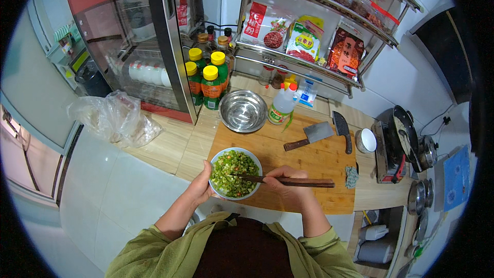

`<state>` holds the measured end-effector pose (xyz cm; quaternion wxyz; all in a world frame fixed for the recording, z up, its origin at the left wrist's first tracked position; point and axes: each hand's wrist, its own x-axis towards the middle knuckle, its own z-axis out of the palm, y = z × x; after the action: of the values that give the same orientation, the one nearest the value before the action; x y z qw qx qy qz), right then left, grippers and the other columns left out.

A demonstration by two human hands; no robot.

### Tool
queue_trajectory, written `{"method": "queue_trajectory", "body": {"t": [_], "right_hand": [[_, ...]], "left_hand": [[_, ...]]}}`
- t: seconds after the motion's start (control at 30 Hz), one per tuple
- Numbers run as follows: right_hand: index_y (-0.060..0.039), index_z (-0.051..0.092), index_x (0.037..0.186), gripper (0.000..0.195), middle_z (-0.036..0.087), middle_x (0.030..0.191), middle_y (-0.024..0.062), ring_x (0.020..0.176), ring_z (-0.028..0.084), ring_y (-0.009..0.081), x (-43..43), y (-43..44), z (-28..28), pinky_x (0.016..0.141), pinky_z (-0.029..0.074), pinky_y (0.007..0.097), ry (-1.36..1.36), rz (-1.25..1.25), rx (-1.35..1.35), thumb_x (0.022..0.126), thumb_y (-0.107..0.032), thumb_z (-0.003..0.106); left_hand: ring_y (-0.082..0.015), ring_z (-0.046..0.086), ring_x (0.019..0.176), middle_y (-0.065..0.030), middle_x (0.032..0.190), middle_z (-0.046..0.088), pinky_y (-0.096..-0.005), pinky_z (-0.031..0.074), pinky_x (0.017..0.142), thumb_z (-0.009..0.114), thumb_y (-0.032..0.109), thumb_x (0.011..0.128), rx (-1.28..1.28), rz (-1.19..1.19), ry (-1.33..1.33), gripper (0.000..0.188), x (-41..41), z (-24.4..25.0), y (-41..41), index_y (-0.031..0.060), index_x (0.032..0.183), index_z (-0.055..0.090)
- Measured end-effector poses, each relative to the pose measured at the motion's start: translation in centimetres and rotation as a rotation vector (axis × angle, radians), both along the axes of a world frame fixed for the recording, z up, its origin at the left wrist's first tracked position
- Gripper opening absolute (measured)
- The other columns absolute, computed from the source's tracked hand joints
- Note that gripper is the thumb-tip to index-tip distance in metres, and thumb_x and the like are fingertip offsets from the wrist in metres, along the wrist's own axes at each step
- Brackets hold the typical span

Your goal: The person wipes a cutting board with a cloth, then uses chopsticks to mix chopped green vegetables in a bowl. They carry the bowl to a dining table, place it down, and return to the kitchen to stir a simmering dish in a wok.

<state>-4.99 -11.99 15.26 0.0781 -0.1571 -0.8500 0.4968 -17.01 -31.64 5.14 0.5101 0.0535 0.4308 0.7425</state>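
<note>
My left hand (201, 186) grips the rim and side of a white bowl (256, 192) near the front edge of the counter. Chopped green chilli peppers (236, 170) with small red and pale bits fill it. Brown wooden chopsticks (305, 182) lie across my right hand (287, 185), their tips in the chopped peppers. Beneath my right arm is a wooden cutting board (270, 154). A cleaver (314, 133) with a wooden handle rests on it, beside a dark-bladed knife (342, 131). Behind the bowl stands a steel basin (242, 111).
A vinegar-like plastic bottle (281, 104), green bottles with yellow caps (211, 87) and a glass-doored cabinet (131, 46) stand behind. To the right are a white cup (366, 140), a cloth (351, 177) and a wok (402, 131) on a stove. A plastic bag (115, 119) lies left.
</note>
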Motion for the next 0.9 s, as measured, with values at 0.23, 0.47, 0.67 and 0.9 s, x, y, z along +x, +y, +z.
{"method": "queue_trajectory", "body": {"t": [0.23, 0.47, 0.67, 0.9], "right_hand": [[-0.0020, 0.062, 0.071, 0.012, 0.060, 0.063, 0.0041, 0.058, 0.055, 0.0100, 0.5, 0.2, 0.9, 0.054, 0.044, 0.0243, 0.013, -0.093, 0.039, 0.069, -0.013, 0.066], [-0.0030, 0.062, 0.073, 0.011, 0.060, 0.066, 0.0048, 0.059, 0.054, 0.0102, 0.5, -1.7, -0.6, 0.054, 0.043, 0.0233, 0.167, -0.031, -0.040, 0.070, -0.012, 0.068], [-0.0020, 0.061, 0.070, 0.007, 0.061, 0.067, 0.0068, 0.058, 0.056, 0.0113, 1.2, 0.4, 2.3, 0.054, 0.044, 0.0236, 0.052, -0.052, -0.019, 0.065, -0.004, 0.067], [-0.0025, 0.062, 0.071, 0.010, 0.060, 0.067, 0.0056, 0.059, 0.055, 0.0106, 1.3, 1.3, 1.9, 0.053, 0.044, 0.0248, 0.152, 0.366, 0.080, 0.065, -0.006, 0.069]], "left_hand": [[-0.0195, 0.061, 0.072, -0.0113, 0.092, 0.059, -0.0305, 0.051, 0.052, 0.015, 0.060, 0.081, -0.081, 0.054, 0.066, 0.069, 0.3, 0.3, -0.2, 0.0062, 0.118, 0.036], [-0.0191, 0.061, 0.073, -0.0115, 0.093, 0.058, -0.0304, 0.052, 0.052, 0.016, 0.060, 0.081, -0.075, 0.057, 0.062, 0.068, 0.5, 0.5, 0.2, 0.0060, 0.118, 0.036], [-0.0191, 0.060, 0.083, -0.0112, 0.103, 0.055, -0.0311, 0.053, 0.059, 0.019, 0.059, 0.082, -0.088, 0.034, 0.083, 0.068, -0.5, 0.0, -0.9, 0.0050, 0.120, 0.035], [-0.0162, 0.060, 0.078, -0.0109, 0.098, 0.057, -0.0266, 0.052, 0.051, 0.022, 0.056, 0.084, -0.091, 0.066, -0.009, 0.063, -0.8, -0.1, -0.5, 0.0046, 0.115, 0.042]]}}
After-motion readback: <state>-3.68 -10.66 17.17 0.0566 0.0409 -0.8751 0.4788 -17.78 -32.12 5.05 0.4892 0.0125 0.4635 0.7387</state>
